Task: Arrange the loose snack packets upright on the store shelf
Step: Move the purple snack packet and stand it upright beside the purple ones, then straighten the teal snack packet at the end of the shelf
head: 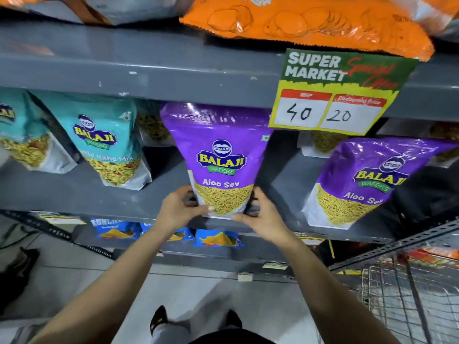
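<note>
Right now a person stands in front of a grey store shelf (159, 194) and holds a purple Aloo Sev packet (218, 155) with both hands. The packet stands upright at the near edge of the shelf, in the middle of the row. The left hand (177, 211) grips the bottom left corner of the packet, with the thumb on the front and the fingers curled behind. The right hand (260, 217) grips the bottom right corner the same way, so both hands are closed on the packet. To the right, a second purple packet (367, 184) stands on the same shelf and leans a little to the left. To the left stands a teal mix packet (109, 142), and another teal packet (22, 135) sits at the far left edge. A price sign (340, 93) hangs from the shelf above, with 40 and 20 written on it. An orange packet (308, 23) lies flat on that upper shelf. Blue packets (216, 238) sit on the shelf below. A wire cart (407, 291) is near the person on the right.
</note>
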Demonstrator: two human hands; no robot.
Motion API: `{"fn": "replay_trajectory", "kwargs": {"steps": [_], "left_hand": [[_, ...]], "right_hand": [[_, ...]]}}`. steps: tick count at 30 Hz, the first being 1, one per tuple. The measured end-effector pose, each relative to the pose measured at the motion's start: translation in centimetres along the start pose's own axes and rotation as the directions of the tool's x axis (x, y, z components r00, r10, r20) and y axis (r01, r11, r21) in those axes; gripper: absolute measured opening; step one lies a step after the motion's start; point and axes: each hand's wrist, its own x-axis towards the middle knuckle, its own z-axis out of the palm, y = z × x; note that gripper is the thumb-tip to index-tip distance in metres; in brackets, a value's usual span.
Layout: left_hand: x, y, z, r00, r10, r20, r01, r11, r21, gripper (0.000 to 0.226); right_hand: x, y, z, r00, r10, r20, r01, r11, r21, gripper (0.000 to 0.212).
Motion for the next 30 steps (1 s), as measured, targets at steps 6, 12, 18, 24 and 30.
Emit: {"fn": "replay_trajectory", "kwargs": {"steps": [6, 12, 18, 24, 30], "left_hand": [[-1.0, 0.0, 1.7, 0.998, 0.060, -0.009, -0.061, 0.998, -0.028, 0.052], [-1.9, -0.6, 0.1, 0.999, 0.034, -0.032, -0.036, 0.996, -0.086, 0.075], [-2.5, -4.8, -10.2, 0.935, -0.018, -0.354, -0.008, 0.997, -0.072, 0.028], [1.3, -7.4, -21.4, 0.914, 0.020, -0.404, -0.032, 0.999, -0.022, 0.079], [6.8, -7.2, -25.1, 0.996, 0.074, 0.044, -0.077, 0.995, 0.058, 0.075]], "right_hand": [[-0.6, 1.6, -1.3, 0.998, 0.024, -0.066, -0.025, 0.999, -0.021, 0.057], [-3.3, 0.4, 1.1, 0.869, -0.059, -0.491, 0.061, 0.998, -0.012, 0.068], [-3.9, -3.5, 10.2, 0.735, -0.556, -0.387, 0.254, 0.756, -0.603, 0.008], [4.7, -7.2, 20.1, 0.924, -0.335, -0.184, 0.210, 0.846, -0.490, 0.044], [12.0, -9.5, 24.9, 0.981, -0.118, -0.151, 0.079, 0.966, -0.246, 0.084]]}}
